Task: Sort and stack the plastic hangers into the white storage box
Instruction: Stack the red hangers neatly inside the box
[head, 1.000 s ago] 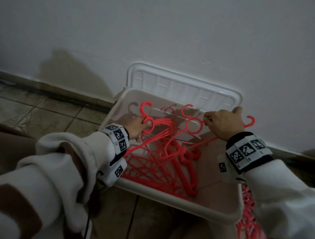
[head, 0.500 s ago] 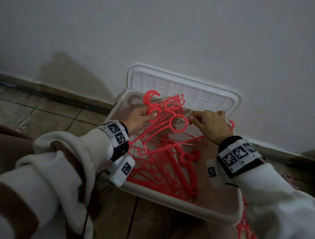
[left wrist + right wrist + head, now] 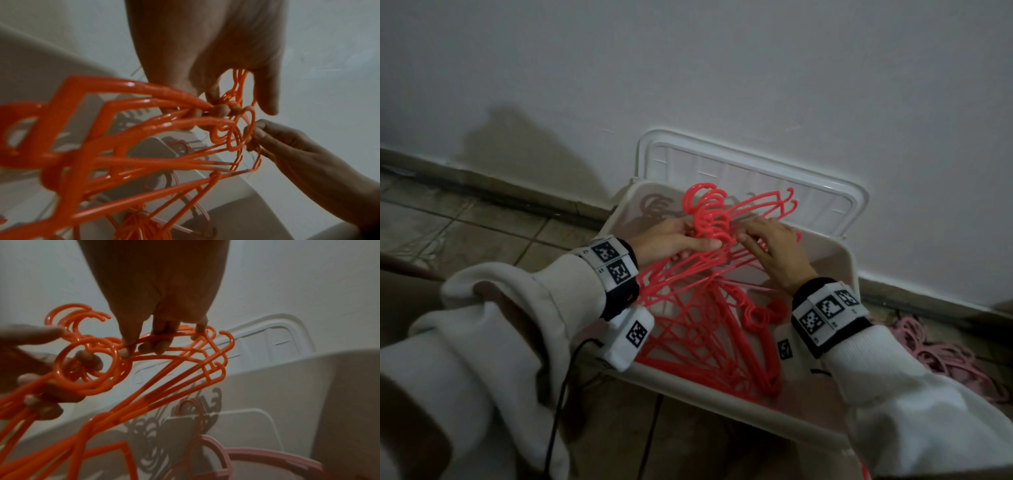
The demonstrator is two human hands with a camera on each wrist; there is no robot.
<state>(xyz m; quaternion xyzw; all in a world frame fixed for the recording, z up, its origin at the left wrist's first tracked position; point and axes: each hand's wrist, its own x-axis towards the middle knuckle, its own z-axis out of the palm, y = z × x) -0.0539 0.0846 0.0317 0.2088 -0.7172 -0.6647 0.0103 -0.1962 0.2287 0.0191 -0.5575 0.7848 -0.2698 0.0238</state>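
A bunch of red plastic hangers (image 3: 709, 219) is lifted at its hook end over the white storage box (image 3: 839, 263). My left hand (image 3: 674, 240) grips the bunch at the necks, thumb on top, seen also in the left wrist view as left hand (image 3: 216, 78) curled round the red hangers (image 3: 127, 116). My right hand (image 3: 774, 246) pinches a shoulder bar of the bunch; in the right wrist view the fingertips (image 3: 144, 347) curl over the hangers (image 3: 185, 356). More red hangers (image 3: 705, 335) lie in the box.
The box's white lid (image 3: 750, 171) leans against the wall behind it. A pile of pale pink hangers (image 3: 941, 353) lies on the tiled floor to the right. A black cable (image 3: 561, 394) hangs from my left wrist.
Both hands came together at the middle of the box. The spread hangers were gathered into one bunch, its hook end raised and tilted toward the lid.
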